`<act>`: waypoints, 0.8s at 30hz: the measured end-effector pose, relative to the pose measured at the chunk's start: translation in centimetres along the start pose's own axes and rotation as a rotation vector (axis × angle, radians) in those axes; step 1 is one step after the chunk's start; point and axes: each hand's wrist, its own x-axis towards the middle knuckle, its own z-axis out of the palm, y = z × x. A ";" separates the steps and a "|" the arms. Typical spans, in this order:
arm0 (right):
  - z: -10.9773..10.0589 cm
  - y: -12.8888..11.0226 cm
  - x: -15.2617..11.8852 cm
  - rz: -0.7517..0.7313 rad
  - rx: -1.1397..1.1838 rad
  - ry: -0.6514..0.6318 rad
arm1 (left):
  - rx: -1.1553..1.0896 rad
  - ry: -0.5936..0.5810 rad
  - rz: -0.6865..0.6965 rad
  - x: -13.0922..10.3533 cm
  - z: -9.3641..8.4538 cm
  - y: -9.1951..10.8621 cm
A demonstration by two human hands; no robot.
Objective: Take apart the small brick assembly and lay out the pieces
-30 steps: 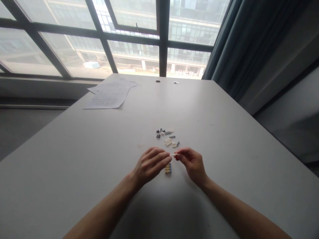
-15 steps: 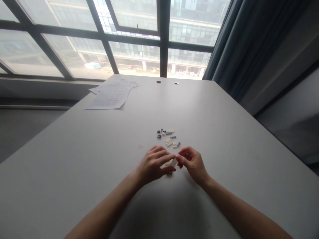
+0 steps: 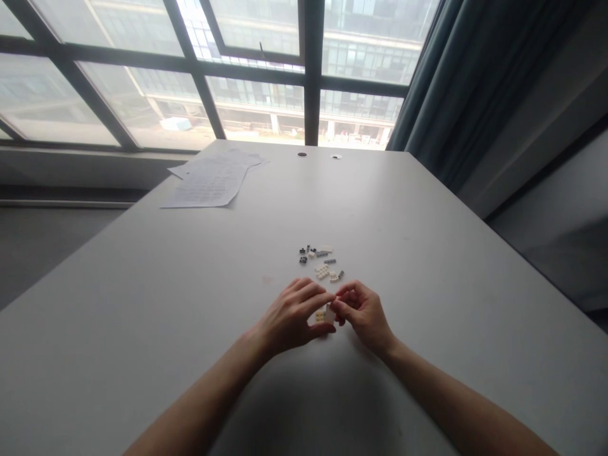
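Between my hands, low over the table, is a small block assembly point(image 3: 330, 313) with a white part and a tan studded part. My left hand point(image 3: 299, 310) curves round it from the left, thumb below and fingers above. From the right, the pinched thumb and index finger of my right hand point(image 3: 361, 310) hold its white part. Just beyond my fingertips lie cream studded pieces point(image 3: 322, 272). Behind them are grey strips point(image 3: 330, 261) and small black pieces point(image 3: 303, 260). My fingers hide some of the assembly's edges.
The white table point(image 3: 190, 316) extends away to a window point(image 3: 256, 107). Printed papers point(image 3: 209, 183) lie at its far left. Two round cable holes point(image 3: 302, 154) sit near the far edge. A dark curtain point(image 3: 427, 95) hangs at the right.
My right hand has moved slightly left, closer to my left thumb. The white part now stands more upright, and more of the tan studs shows between my fingers.
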 end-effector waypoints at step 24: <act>-3.2 -3.6 14.3 -0.585 -1.795 -0.634 | -1.381 0.504 -0.771 -0.6 -1.5 -2.9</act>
